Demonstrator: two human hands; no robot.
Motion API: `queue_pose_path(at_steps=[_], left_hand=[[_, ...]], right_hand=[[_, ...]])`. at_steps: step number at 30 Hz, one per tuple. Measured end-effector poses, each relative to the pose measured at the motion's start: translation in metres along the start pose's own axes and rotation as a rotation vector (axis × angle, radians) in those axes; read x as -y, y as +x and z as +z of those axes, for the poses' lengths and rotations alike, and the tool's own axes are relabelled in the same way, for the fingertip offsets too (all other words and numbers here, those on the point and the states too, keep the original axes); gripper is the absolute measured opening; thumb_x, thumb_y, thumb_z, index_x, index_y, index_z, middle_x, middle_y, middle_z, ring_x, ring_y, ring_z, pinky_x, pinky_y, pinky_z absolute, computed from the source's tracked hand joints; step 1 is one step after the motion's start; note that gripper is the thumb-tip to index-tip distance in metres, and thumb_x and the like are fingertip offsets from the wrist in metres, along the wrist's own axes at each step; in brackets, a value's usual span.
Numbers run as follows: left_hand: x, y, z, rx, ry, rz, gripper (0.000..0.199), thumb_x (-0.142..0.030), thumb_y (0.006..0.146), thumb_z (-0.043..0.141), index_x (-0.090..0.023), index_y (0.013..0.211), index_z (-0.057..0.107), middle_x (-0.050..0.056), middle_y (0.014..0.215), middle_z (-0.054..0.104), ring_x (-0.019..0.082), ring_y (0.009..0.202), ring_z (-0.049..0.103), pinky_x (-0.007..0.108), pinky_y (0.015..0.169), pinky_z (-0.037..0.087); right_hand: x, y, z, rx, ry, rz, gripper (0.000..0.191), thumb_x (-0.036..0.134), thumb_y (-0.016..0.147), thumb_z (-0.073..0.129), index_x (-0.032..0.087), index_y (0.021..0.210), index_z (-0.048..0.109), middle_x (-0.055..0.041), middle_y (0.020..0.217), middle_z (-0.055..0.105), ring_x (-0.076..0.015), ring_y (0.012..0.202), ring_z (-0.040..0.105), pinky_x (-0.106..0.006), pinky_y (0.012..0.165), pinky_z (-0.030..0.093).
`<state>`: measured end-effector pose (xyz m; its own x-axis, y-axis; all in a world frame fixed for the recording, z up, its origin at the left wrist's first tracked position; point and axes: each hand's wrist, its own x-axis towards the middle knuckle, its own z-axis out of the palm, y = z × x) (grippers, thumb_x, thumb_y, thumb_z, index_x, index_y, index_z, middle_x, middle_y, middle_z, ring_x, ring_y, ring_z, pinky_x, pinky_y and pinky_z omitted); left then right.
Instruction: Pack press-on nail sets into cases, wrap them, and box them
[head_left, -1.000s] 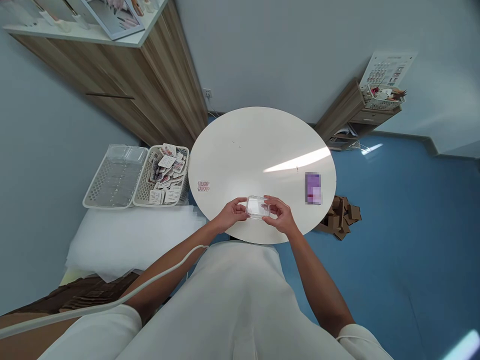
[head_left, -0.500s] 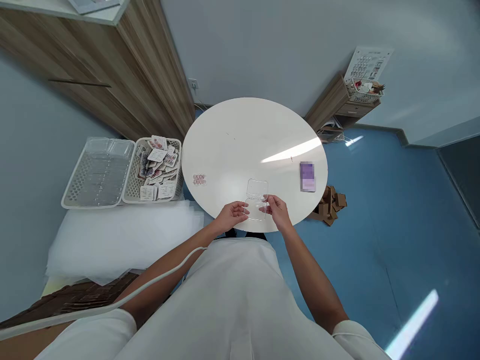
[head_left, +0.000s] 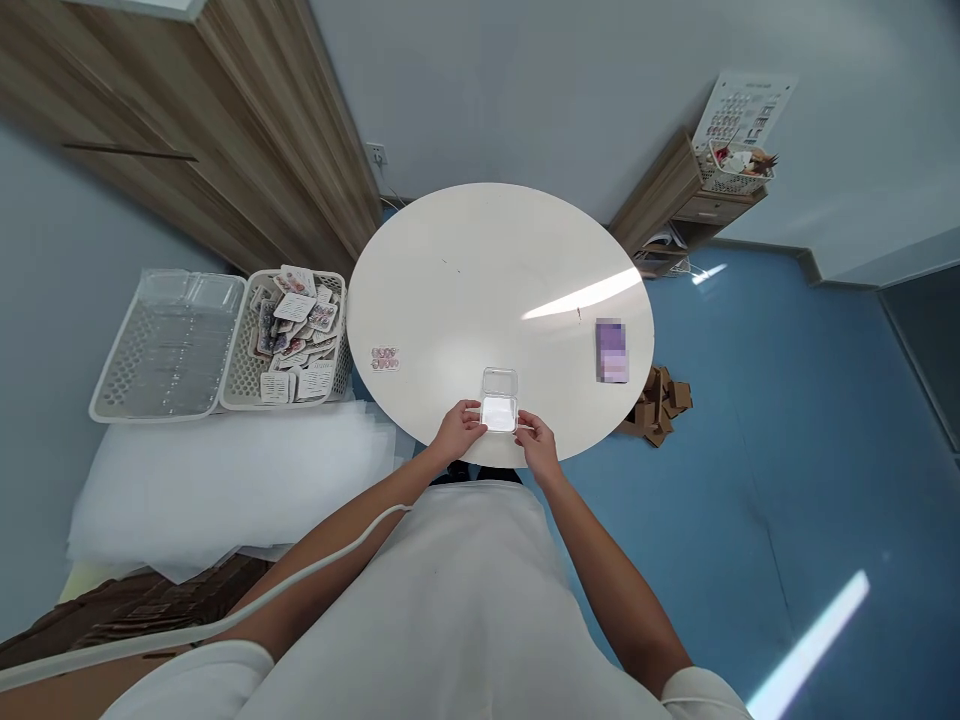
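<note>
A small clear plastic box [head_left: 499, 412] lies with its lid folded open away from me, near the front edge of the white oval table [head_left: 480, 260]. My left hand [head_left: 459, 430] holds the box's left side between thumb and fingers. On its right side, my right hand [head_left: 537, 441] grips the box with the fingertips. Nothing distinct shows inside the box. A small sheet of pink pieces [head_left: 385, 359] lies on the left part of the table, and a purple pack [head_left: 612, 351] on the right.
Left of the table are a basket of printed cards [head_left: 336, 335] and a basket of clear plastic boxes [head_left: 105, 385], with white sheets [head_left: 225, 480] below them. Cardboard pieces [head_left: 657, 410] lie at the right. A cable crosses my left arm.
The clear box has come down flatter toward the table, and its lid looks shorter from above. My right hand has moved lower, beside the box. The whole view has shifted slightly.
</note>
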<state>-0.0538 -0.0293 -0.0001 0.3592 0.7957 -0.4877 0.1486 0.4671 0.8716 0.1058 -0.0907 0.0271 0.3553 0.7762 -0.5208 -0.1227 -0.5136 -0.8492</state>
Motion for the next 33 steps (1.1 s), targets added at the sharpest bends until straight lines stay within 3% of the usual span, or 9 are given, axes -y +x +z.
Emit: queue_pose_path(at_steps=[7,15,21,33], left_hand=[[0.018,0.026,0.011,-0.105,0.149,-0.001,0.043,-0.013,0.066,0.058,-0.016,0.108,0.049,0.007,0.094,0.059,0.013,0.077,0.057,0.033,0.080,0.044],[0.010,0.024,0.029,-0.230,0.317,-0.053,0.052,-0.017,0.064,0.059,-0.014,0.115,0.047,0.011,0.112,0.049,0.019,0.093,0.051,0.033,0.083,0.041],[0.014,0.019,0.022,-0.192,0.217,-0.087,0.048,-0.015,0.063,0.059,-0.014,0.110,0.051,0.008,0.098,0.056,0.018,0.090,0.054,0.034,0.086,0.041],[0.003,0.029,0.036,-0.229,0.102,-0.063,0.050,-0.004,0.060,0.056,-0.016,0.109,0.053,0.010,0.112,0.057,0.018,0.104,0.053,0.035,0.092,0.039]], right_hand=[[-0.015,0.025,-0.003,0.035,-0.068,0.039,0.047,0.027,0.063,0.054,0.020,0.110,0.055,-0.0064,0.106,0.058,-0.0146,0.082,0.056,-0.031,0.076,0.046],[-0.017,0.035,-0.019,0.111,-0.229,0.073,0.055,0.031,0.064,0.055,0.021,0.118,0.049,-0.0068,0.113,0.051,-0.0131,0.079,0.054,-0.030,0.079,0.045],[-0.018,0.035,-0.026,0.175,-0.279,0.090,0.053,0.032,0.065,0.055,0.020,0.117,0.050,-0.0058,0.104,0.055,-0.0141,0.079,0.055,-0.030,0.077,0.045],[-0.012,0.063,-0.030,0.220,-0.274,0.027,0.052,0.031,0.064,0.056,0.021,0.115,0.053,-0.0059,0.104,0.057,-0.0166,0.084,0.056,-0.032,0.077,0.046]])
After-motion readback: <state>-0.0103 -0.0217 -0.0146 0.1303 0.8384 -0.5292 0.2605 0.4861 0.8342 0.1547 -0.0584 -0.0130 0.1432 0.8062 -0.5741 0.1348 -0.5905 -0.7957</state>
